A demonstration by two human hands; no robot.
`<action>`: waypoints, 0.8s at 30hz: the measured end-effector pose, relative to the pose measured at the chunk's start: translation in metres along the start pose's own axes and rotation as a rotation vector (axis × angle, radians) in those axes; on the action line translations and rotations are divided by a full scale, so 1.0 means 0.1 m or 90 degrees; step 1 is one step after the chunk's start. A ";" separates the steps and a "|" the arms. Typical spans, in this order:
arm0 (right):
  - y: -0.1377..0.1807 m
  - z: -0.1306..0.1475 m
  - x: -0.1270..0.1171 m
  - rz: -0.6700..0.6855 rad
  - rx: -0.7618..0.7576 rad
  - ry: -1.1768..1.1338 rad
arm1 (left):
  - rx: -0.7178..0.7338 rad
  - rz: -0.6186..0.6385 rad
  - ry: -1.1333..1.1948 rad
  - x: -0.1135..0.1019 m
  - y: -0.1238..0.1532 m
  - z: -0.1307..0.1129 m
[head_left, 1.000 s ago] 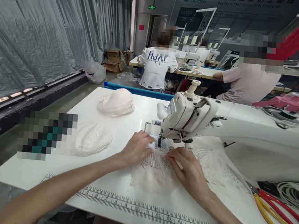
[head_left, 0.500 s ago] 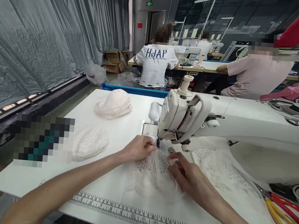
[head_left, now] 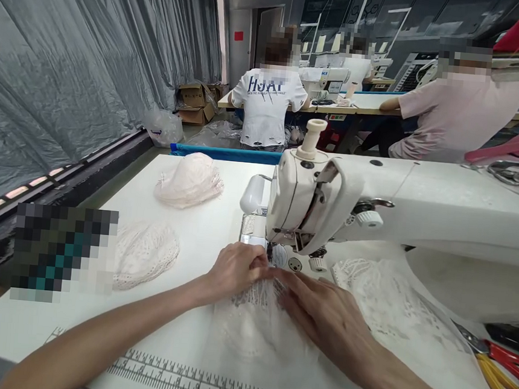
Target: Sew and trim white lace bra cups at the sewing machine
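Note:
Sheer white lace fabric point(head_left: 252, 327) lies on the table in front of the sewing machine point(head_left: 304, 204), its upper edge close under the needle area. My left hand point(head_left: 237, 268) pinches that edge just left of the presser foot, fingers closed. My right hand point(head_left: 322, 306) reaches in from the right, its fingertips meeting the left hand's at the lace edge. The right fingers are bent and partly blurred, pressed on the fabric. The exact stitch point is hidden behind my fingers.
Lace pieces lie around: a cup-shaped one point(head_left: 191, 179) at the back left, another point(head_left: 147, 254) nearer, and more lace point(head_left: 382, 290) under the machine arm. Scissors point(head_left: 499, 361) rest at the right. A printed ruler point(head_left: 197, 386) runs along the front. Co-workers sit beyond.
My right hand has moved left and up, from the lace's right side to meet my left hand by the needle. The view has shifted slightly.

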State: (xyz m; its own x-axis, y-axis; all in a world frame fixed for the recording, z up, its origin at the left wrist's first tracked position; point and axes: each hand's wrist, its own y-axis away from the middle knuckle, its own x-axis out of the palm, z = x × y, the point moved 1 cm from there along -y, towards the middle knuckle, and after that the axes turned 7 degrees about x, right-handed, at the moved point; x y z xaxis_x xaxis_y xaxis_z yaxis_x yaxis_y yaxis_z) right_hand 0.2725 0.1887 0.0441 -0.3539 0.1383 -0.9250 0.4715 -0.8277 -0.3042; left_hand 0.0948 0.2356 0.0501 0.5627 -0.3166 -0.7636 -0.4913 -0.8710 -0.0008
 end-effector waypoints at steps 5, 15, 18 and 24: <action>0.04 -0.09 0.09 0.004 0.023 -0.137 | 0.017 -0.005 0.028 -0.01 0.04 0.00; 0.07 -0.11 0.14 -0.030 0.008 -0.116 | 0.007 -0.034 -0.009 0.07 0.09 -0.01; 0.06 -0.11 0.14 -0.029 0.002 -0.104 | -0.002 -0.026 -0.006 0.06 0.08 0.00; 0.06 -0.12 0.16 -0.020 -0.003 -0.091 | -0.013 -0.024 -0.003 0.05 0.06 0.00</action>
State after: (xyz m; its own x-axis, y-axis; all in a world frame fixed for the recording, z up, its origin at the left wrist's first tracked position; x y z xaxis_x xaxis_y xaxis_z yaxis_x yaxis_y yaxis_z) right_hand 0.2791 0.1928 0.0252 -0.4796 0.0851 -0.8733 0.4616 -0.8220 -0.3336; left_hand 0.0941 0.2286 0.0460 0.5776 -0.2818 -0.7661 -0.4558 -0.8899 -0.0163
